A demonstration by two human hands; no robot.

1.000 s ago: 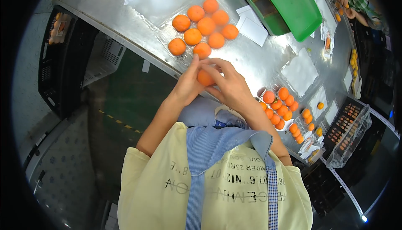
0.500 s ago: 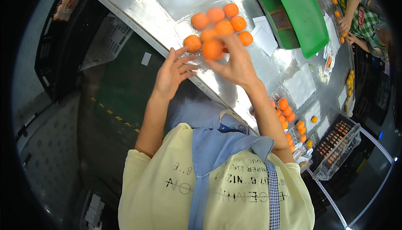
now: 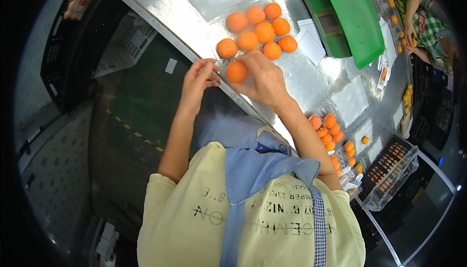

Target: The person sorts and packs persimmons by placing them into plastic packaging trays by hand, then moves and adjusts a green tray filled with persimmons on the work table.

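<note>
My right hand [image 3: 265, 80] is closed around an orange [image 3: 237, 72] at the near corner of a clear plastic tray [image 3: 219, 29]. Whether that orange rests in the tray or is slightly above it, I cannot tell. My left hand [image 3: 197, 83] is at the table edge beside the same corner, fingers curled and pressed together; what is between them, if anything, is hidden. More oranges [image 3: 264, 32] sit in rows in the tray, just beyond my hands. One is partly covered by my right fingers.
A green bin [image 3: 352, 21] stands beyond the tray, with white paper sheets [image 3: 311, 43] next to it. More packed oranges [image 3: 327, 132] lie to the right on the metal table [image 3: 309, 80]. Across it, a co-worker's hands [image 3: 410, 36] handle fruit. Black crates [image 3: 53, 72] stand at left.
My right hand has carried the orange toward me and left, to the tray's near corner. My left hand's spread fingers have curled closed. The tray of oranges shows slightly further right.
</note>
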